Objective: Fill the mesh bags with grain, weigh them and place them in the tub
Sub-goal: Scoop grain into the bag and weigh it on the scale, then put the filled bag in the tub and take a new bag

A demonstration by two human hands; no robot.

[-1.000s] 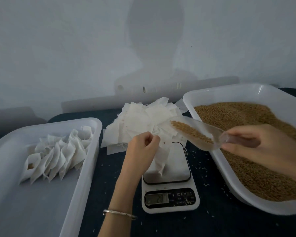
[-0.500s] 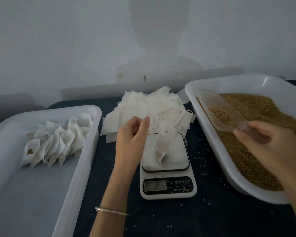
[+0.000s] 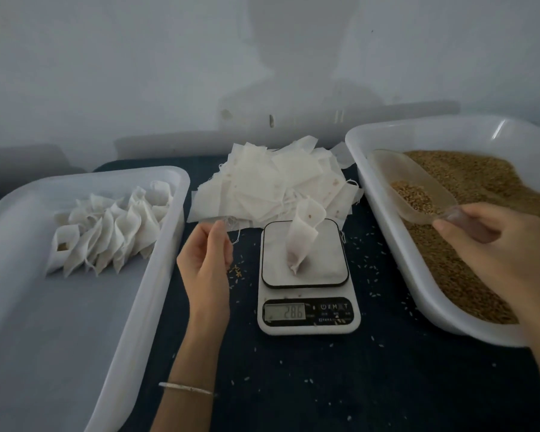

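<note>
Partly cropped: right hand (image 3: 493, 244) grips scoop (image 3: 415, 188); left hand (image 3: 208, 260) loosely curled, empty; bag (image 3: 303, 241) contents unclear.

Single head-worn wide-angle view, looking forward and down over the tabletop (image 3: 293, 385), close above the scale (image 3: 306, 275), tub (image 3: 144, 294) at left, grain tray (image 3: 387, 232) at right, wall (image 3: 138, 73) behind
</note>
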